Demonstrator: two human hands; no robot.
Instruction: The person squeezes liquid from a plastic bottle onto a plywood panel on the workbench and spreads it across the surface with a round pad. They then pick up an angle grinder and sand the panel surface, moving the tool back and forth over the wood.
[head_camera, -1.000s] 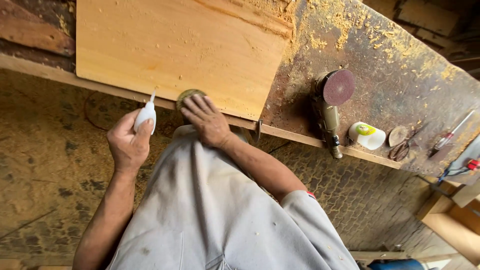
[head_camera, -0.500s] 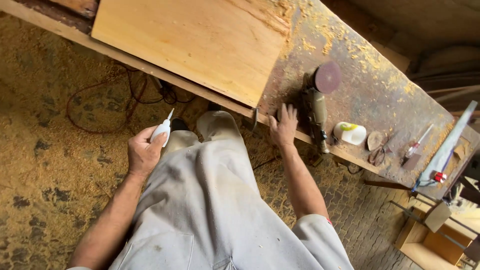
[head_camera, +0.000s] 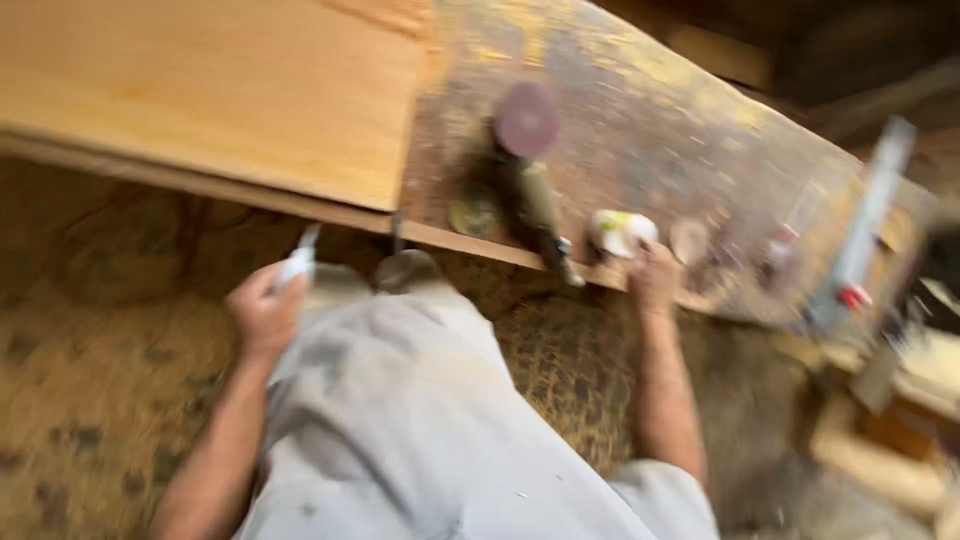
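Below the workbench's near edge (head_camera: 330, 212), the left hand (head_camera: 265, 312) grips a small white bottle (head_camera: 297, 263). The right hand (head_camera: 652, 280) reaches the edge beside a white container (head_camera: 620, 231); its grip is blurred. Farther in, the wooden panel (head_camera: 210, 90) lies flat, gluing apparently unfinished.

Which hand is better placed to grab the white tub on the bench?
Right. The right hand is at the bench edge beside the white tub; the left hand is far off, shut on a white bottle.
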